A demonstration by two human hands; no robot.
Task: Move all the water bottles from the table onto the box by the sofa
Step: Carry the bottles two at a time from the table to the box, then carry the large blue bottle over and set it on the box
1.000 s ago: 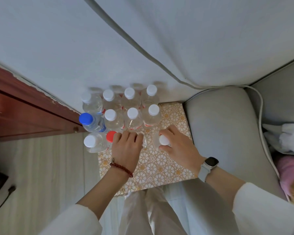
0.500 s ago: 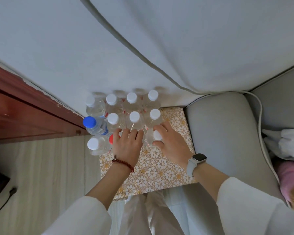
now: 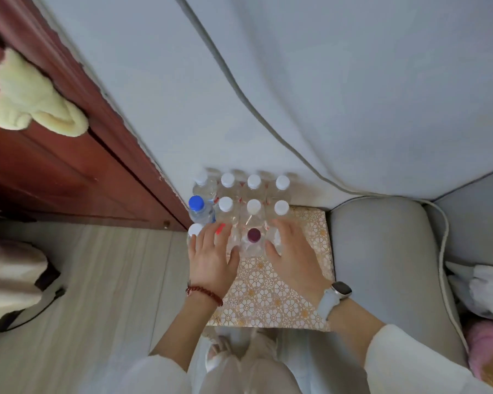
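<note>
- Bottles (image 3: 253, 207) packed in tight rows on the far half of the box (image 3: 271, 294), hard against the wall; near half of the patterned top bare.
- Sofa arm (image 3: 382, 260) right beside the box's right edge, so no room to spread that way.
- Front row, left to right: white cap at the left edge, a red cap (image 3: 219, 228) half hidden under fingers, then the dark-capped bottle (image 3: 254, 236) in the middle, one more clear one under the other hand.
- Left hand (image 3: 212, 258) spread flat, grip wide, fingers lying over the red cap and the white one next to it, closed on nothing.
- Right hand (image 3: 293, 251) same deal: grip wide, palm down, fingers resting against the right front bottle, nothing clasped.
- Looks like a squaring-up step, the two hands bracketing the dark-capped one to nudge the front row in line.
- Best done low: press on the bottle bodies, not the caps, since a push up top probably tips a light bottle into its neighbours.
- Push both sides evenly toward the wall, slow, till the row touches the one behind.
- Worth watching the blue-capped bottle (image 3: 198, 207) and the white-capped one at the left edge, both seem to sit right on the brink.
- Can't tell whether any bottles remain back on the worktop, out of view.
</note>
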